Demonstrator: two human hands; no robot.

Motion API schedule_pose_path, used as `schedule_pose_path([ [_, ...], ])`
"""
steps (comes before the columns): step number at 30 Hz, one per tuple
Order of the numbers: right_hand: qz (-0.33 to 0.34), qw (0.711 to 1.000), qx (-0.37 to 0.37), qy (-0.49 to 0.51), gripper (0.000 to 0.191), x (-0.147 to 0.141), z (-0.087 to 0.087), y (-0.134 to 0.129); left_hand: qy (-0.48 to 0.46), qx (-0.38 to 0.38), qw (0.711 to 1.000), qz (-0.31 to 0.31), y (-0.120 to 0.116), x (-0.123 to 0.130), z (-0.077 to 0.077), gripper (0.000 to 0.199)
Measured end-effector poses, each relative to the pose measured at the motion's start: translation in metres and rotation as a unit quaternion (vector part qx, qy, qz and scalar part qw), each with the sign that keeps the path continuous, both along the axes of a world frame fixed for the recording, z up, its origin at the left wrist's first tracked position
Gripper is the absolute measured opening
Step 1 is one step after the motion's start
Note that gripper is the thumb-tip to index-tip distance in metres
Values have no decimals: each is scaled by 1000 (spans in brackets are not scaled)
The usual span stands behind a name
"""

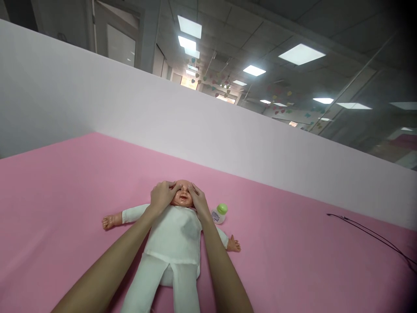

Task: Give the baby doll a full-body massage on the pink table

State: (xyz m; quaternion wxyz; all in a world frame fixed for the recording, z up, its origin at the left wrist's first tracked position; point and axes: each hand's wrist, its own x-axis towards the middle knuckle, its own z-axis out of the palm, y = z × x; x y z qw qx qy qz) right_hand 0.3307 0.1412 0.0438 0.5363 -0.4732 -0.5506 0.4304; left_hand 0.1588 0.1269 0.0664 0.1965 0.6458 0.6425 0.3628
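A baby doll [177, 232] with a white cloth body lies on its back, arms spread to both sides. My left hand [162, 196] cups the left side of its head, fingers curled around and the thumb laid near the brow and eye. On the opposite side, my right hand [199, 201] grips the head in the same way, its thumb by the other eye. Part of the doll's face shows between the thumbs. A small bottle with a green cap [219, 214] stands close to my right wrist, beside the doll's arm.
The doll rests on a pink covered surface [286, 252]. A white partition [208, 130] rises along its far edge. At the right a thin black cable [368, 232] lies on the pink cover. Ceiling lights and a door are beyond the partition.
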Motion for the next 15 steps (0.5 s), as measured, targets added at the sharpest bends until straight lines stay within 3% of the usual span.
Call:
schedule_pose_path([
  [4, 5, 1000, -3, 8, 59, 0, 1, -2, 14, -6, 1000, 7, -1, 1, 2, 58],
  [8, 24, 1000, -14, -5, 63, 0, 2, -3, 11, -7, 1000, -3, -4, 1, 4, 56],
  [15, -24, 999, -19, -41, 73, 3, -4, 7, 34, -13, 999, 4, 1, 1, 0, 52],
])
